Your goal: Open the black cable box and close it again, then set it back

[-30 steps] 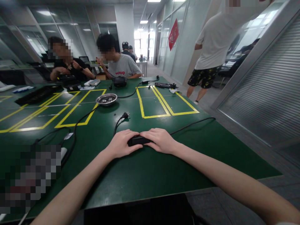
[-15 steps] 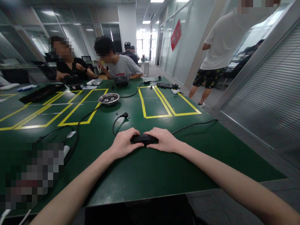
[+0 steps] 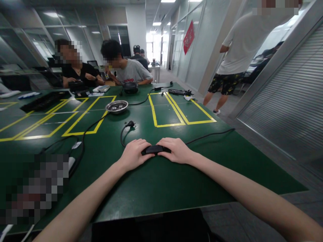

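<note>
A black power adapter (image 3: 153, 150) is gripped at both ends, just above or on the green table. My left hand (image 3: 133, 154) closes on its left end, thumb at the near side and fingers over the far side. My right hand (image 3: 175, 150) has the right end in the same kind of grip. From behind my left hand a short black cord curves up to a power plug (image 3: 130, 124) lying on the table. Another thin black cable (image 3: 209, 136) runs right from behind my right hand. Fingers cover both ends of the adapter.
A metal bowl (image 3: 116, 107) holding small shiny parts stands farther back on the green table (image 3: 161, 191). Yellow tape (image 3: 171, 125) marks rectangles. A folded black tripod-like item (image 3: 179, 91) lies at the far edge. Two people sit opposite; another person (image 3: 234, 50) stands at right.
The adapter has turned slightly in my hands, and the fingers of my left hand have shifted over it. The plug on the short cord has moved a little left.
</note>
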Action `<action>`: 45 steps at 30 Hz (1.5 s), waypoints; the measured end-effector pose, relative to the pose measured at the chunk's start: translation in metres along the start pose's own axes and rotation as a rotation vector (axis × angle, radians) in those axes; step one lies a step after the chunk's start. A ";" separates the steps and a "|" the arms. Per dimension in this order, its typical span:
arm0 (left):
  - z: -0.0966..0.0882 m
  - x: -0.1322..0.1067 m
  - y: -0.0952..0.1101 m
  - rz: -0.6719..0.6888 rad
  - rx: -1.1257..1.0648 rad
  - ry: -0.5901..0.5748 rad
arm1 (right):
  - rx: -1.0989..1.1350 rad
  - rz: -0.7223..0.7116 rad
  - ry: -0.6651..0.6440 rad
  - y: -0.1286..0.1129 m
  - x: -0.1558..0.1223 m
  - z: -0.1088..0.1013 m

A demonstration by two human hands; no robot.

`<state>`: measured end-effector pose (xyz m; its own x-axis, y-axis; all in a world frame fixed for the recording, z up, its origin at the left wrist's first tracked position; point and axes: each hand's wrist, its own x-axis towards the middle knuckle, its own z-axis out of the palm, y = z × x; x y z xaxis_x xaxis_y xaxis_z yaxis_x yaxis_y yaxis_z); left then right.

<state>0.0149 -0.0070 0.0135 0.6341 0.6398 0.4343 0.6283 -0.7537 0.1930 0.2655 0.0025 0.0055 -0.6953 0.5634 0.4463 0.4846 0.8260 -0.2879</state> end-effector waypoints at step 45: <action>-0.006 -0.001 0.007 0.037 0.010 -0.015 | 0.033 -0.065 0.088 0.002 -0.001 0.000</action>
<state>0.0155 -0.0139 0.0195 0.6638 0.6139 0.4273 0.6088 -0.7753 0.1681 0.2671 0.0034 0.0044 -0.6749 0.5060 0.5372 0.4211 0.8618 -0.2826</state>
